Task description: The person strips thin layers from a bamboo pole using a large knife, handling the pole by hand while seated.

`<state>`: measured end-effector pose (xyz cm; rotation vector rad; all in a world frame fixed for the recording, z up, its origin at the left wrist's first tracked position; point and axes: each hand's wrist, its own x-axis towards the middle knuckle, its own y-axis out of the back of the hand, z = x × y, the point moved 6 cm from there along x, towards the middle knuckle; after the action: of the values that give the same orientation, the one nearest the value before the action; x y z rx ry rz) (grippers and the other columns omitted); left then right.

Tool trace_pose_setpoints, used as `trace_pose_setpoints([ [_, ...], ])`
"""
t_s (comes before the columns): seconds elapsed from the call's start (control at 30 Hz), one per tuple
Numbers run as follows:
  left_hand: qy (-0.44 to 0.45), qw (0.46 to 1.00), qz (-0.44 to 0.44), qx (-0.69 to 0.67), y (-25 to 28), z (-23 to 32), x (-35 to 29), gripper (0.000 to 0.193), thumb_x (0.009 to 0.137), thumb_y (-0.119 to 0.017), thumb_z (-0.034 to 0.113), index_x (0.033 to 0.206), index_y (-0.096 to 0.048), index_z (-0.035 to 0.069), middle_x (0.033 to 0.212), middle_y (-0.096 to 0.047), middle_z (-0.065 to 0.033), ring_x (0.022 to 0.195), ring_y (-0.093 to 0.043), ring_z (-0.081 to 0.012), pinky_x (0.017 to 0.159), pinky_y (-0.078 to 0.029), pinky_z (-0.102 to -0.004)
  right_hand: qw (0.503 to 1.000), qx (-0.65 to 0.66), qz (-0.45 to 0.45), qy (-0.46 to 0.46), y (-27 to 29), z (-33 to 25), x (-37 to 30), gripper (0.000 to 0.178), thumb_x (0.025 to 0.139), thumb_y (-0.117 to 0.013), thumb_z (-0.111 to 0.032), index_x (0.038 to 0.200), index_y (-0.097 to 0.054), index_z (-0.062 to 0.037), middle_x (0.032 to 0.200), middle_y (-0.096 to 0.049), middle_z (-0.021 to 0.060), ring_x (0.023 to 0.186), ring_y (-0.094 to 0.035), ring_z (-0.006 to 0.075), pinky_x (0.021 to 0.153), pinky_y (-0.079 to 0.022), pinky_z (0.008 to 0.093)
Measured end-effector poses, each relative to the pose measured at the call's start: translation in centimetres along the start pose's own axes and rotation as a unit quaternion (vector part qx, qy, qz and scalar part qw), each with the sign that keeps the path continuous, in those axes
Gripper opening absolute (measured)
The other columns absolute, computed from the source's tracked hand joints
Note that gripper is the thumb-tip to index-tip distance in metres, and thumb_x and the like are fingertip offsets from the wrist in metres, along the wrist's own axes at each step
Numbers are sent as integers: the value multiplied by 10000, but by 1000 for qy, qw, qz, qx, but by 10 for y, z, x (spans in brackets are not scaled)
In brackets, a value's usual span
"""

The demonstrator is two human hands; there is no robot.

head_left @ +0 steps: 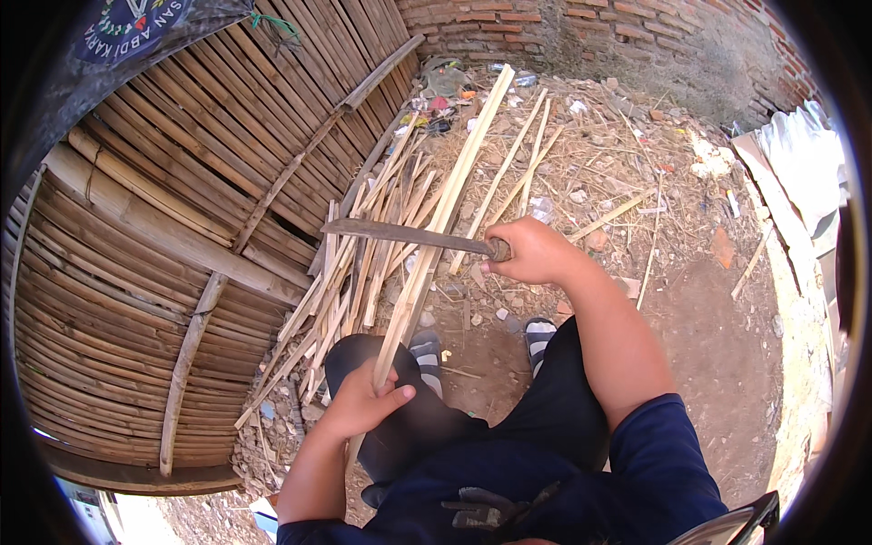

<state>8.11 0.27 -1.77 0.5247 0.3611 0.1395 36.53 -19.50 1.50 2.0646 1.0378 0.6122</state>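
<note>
a: hands?
b: left hand point(359, 404) grips the near end of the long pale strip point(469, 150); right hand point(534, 252) is closed round the handle of the long knife point(391, 232).
a: blade on the strip?
b: crosses it partway along; can't tell if they touch.
a: how to work it well?
b: i'd say keep the strip braced, blade strokes short and aimed away from the left hand, left knee point(350, 354) clear of the strip's near end.
a: around it?
b: heap of split sticks point(363, 272) left of the strip, slatted bamboo wall point(200, 118) beyond those. thinner strips point(507, 168) on its right, brick wall point(654, 41) past its far end.
a: in the way?
b: the heap, probably: it lies under the knife's tip side, could snag a swing left of the strip. sandalled feet point(427, 359) sit near the strip too.
</note>
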Motion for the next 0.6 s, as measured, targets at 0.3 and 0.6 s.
trace_pose_setpoints([
  [0.3, 2, 1000, 18, 24, -3, 0, 34, 378, 883, -865, 254, 993, -545, 86, 744, -503, 63, 664, -454, -41, 585, -395, -246, 987, -81, -89, 105, -54, -37, -1, 382, 846, -806, -361, 1055, -709, -56, 812, -699, 219, 820, -697, 429, 743, -540, 517],
  [0.6, 29, 996, 55, 68, -4, -13, 32, 485, 843, -878, 362, 1020, -607, 1, 724, -617, -61, 663, -594, -173, 631, -501, -344, 998, -22, -61, 19, -44, 16, 24, 464, 848, -825, -351, 1168, -715, -36, 908, -725, 246, 897, -714, 424, 811, -555, 496],
])
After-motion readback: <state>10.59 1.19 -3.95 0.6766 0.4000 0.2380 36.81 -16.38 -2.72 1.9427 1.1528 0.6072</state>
